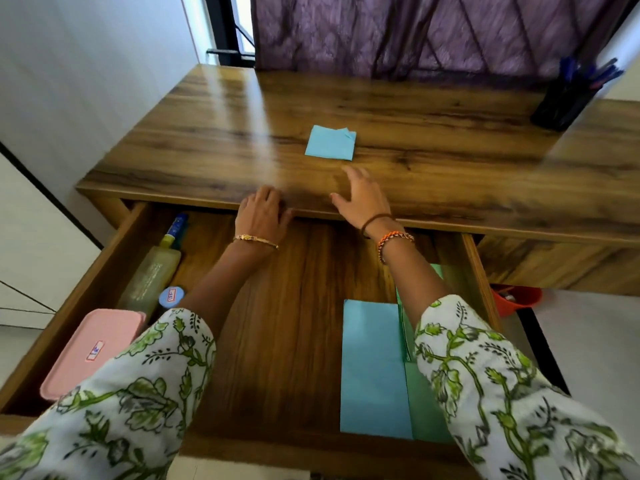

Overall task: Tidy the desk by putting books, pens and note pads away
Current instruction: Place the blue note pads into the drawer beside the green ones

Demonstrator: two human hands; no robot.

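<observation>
Wood grain runs across the counter (207, 140) and the open drawer (277, 306) pulled out below its front edge. At the drawer's left wall lie a pink lidded box (90, 351), a small round blue-capped container (172, 295) and a pale yellow-green bottle (152, 275), with a blue-capped item (178, 225) beyond it near the counter's edge. A wide bare strip of drawer floor lies between these and the paper on the right. The left hand (261, 216) rests at the counter's front edge, its fingers (265, 195) straight and close together on the wood, holding nothing. Just right of it, the right hand (363, 199) lies flat over the same edge, its fingers (353, 173) spread and reaching toward the blue note pad (330, 143), without touching it. That pad sits alone mid-counter, one far corner curled, with bare wood all around it. In the drawer's right part a blue sheet (374, 368) lies beside green sheets (422, 403) against the right wall, partly under the right sleeve. At the counter's far right corner stands a dark holder (561, 102) with blue pens (588, 72), blurred, near a purple curtain (415, 32). An orange-red tub (519, 299) sits on the floor right of the drawer.
</observation>
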